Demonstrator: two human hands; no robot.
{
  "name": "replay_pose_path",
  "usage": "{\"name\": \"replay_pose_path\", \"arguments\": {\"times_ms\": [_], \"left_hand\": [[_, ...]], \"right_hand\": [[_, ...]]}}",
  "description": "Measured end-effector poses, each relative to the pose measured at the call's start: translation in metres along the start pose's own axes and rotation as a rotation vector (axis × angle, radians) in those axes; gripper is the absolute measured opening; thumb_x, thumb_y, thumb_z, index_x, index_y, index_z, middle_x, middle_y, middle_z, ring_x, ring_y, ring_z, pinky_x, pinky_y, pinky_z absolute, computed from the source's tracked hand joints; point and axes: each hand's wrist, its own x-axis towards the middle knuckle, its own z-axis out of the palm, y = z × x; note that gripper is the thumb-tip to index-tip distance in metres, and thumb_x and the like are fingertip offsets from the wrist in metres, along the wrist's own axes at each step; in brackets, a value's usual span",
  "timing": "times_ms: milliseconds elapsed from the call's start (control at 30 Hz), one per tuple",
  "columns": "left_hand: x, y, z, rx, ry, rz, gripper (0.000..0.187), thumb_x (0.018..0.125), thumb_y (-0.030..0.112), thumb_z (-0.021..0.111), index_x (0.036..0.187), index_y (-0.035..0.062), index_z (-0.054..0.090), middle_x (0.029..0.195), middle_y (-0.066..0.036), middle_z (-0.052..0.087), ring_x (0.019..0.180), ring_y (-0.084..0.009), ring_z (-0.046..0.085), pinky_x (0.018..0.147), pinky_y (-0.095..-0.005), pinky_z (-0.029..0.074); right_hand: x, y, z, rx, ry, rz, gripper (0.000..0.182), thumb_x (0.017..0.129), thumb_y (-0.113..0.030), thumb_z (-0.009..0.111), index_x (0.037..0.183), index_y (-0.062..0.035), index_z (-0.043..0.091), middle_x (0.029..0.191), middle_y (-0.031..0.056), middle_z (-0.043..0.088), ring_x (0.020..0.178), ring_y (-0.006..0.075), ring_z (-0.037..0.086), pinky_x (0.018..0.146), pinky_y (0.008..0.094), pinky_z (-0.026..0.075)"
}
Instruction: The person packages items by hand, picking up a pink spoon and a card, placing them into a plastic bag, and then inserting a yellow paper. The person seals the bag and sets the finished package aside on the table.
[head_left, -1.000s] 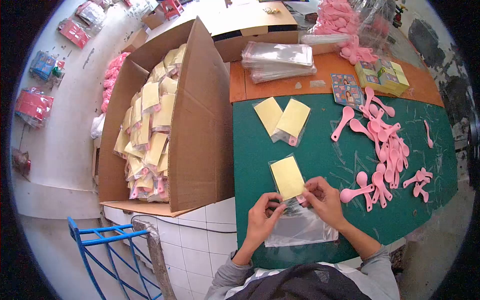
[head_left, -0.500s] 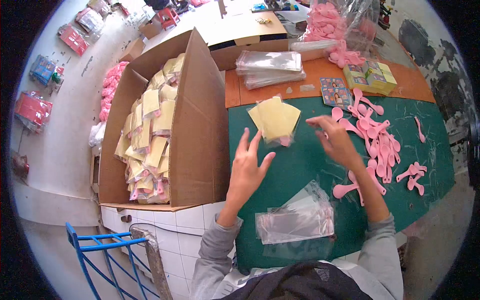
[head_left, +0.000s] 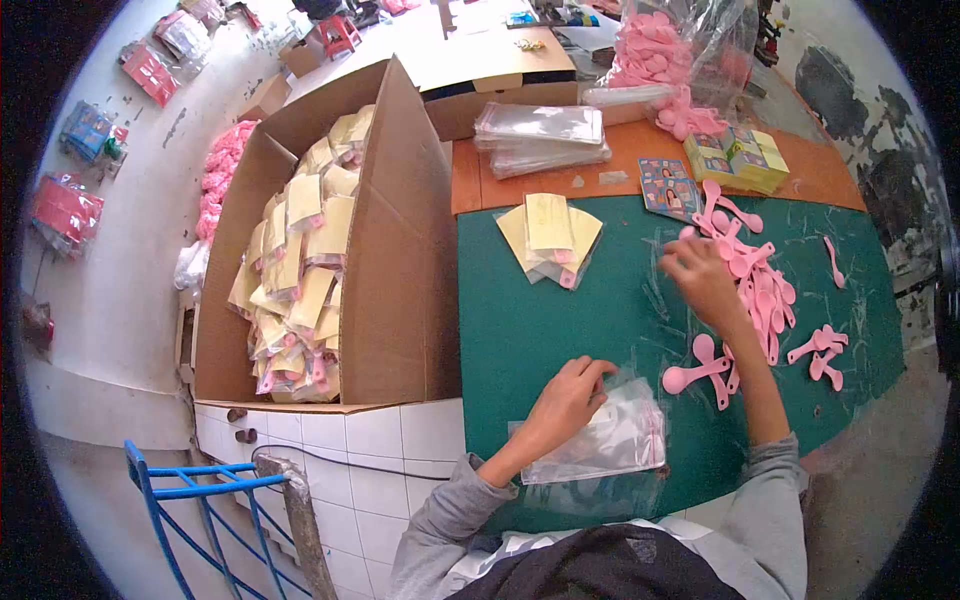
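My left hand (head_left: 568, 408) is closed at the upper left of the clear plastic bags (head_left: 625, 440) on the green mat; whether a bag is between its fingers is too small to tell. My right hand (head_left: 702, 280) reaches to the left edge of the heap of pink spoons (head_left: 765, 300), its fingers curled, and what they hold, if anything, is hidden. Several packed bags with cream cards (head_left: 548, 222) lie fanned at the mat's upper left, with pink spoon ends showing below the cards.
A large cardboard box (head_left: 405, 240) full of packed bags stands at the left. Stacked clear bags (head_left: 540, 128), blue cards (head_left: 668, 186), card bundles (head_left: 745, 165) and a bag of pink spoons (head_left: 650, 50) are at the back. A blue metal frame (head_left: 205, 481) stands lower left.
My left hand has moved down from the packed bags to the clear bags and closed. My right hand has shifted right to the spoons. The top packed bag now lies higher and straighter on the fan.
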Motion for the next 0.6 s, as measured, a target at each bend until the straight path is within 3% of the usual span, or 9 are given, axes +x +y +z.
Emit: {"name": "replay_pose_path", "arguments": {"times_ms": [100,200,300,433,533,600], "left_hand": [[-0.002,0.000,-0.003,-0.037,-0.014,-0.039,0.037,0.072,0.002,0.067,0.107,0.0030,0.056,0.088,-0.010,0.054,0.079,-0.0238,0.059,0.069,-0.0324,0.048],[-0.002,0.009,-0.009,-0.208,-0.001,-0.123,0.028,0.074,0.001,0.065,0.102,0.0035,0.059,0.086,-0.009,0.055,0.079,-0.0219,0.061,0.070,-0.0320,0.050],[-0.002,0.010,-0.007,-0.331,0.073,-0.165,0.023,0.077,0.002,0.065,0.098,0.0031,0.059,0.085,-0.008,0.057,0.078,-0.0183,0.063,0.067,-0.0298,0.051],[-0.002,0.002,-0.009,-0.380,0.002,-0.210,0.019,0.078,0.004,0.066,0.096,0.0006,0.059,0.085,-0.008,0.062,0.078,-0.0172,0.065,0.067,-0.0277,0.052],[-0.002,0.003,-0.015,-0.403,-0.118,-0.335,0.018,0.079,0.003,0.065,0.093,-0.0021,0.055,0.089,-0.010,0.065,0.080,-0.0166,0.066,0.069,-0.0271,0.052],[-0.004,0.001,-0.010,-0.464,-0.007,-0.246,0.018,0.080,0.004,0.064,0.092,-0.0025,0.053,0.091,-0.010,0.066,0.083,-0.0156,0.065,0.070,-0.0263,0.052]], "right_hand": [[0.004,0.004,-0.044,0.114,0.167,0.256,0.017,0.073,-0.007,0.061,0.089,-0.0073,0.058,0.088,0.0052,0.058,0.087,0.0210,0.056,0.081,0.0362,0.042],[0.010,-0.014,-0.077,0.478,0.392,0.636,0.016,0.075,-0.004,0.064,0.090,-0.0044,0.059,0.079,0.0046,0.059,0.076,0.0167,0.058,0.069,0.0292,0.045],[0.004,-0.020,-0.086,0.834,0.292,0.706,0.012,0.077,-0.005,0.065,0.087,-0.0021,0.060,0.073,0.0050,0.060,0.065,0.0132,0.057,0.061,0.0251,0.044],[0.004,-0.024,-0.075,0.992,-0.146,0.374,0.012,0.074,-0.006,0.067,0.083,-0.0008,0.060,0.071,0.0065,0.062,0.064,0.0114,0.059,0.059,0.0262,0.046],[0.008,-0.034,-0.056,0.999,-0.305,0.347,0.013,0.073,-0.006,0.067,0.080,-0.0003,0.058,0.065,0.0080,0.061,0.061,0.0142,0.060,0.058,0.0280,0.047],[0.007,-0.037,-0.047,0.958,-0.370,0.346,0.014,0.073,-0.006,0.067,0.079,-0.0001,0.057,0.066,0.0092,0.062,0.061,0.0151,0.061,0.057,0.0286,0.047]]}}
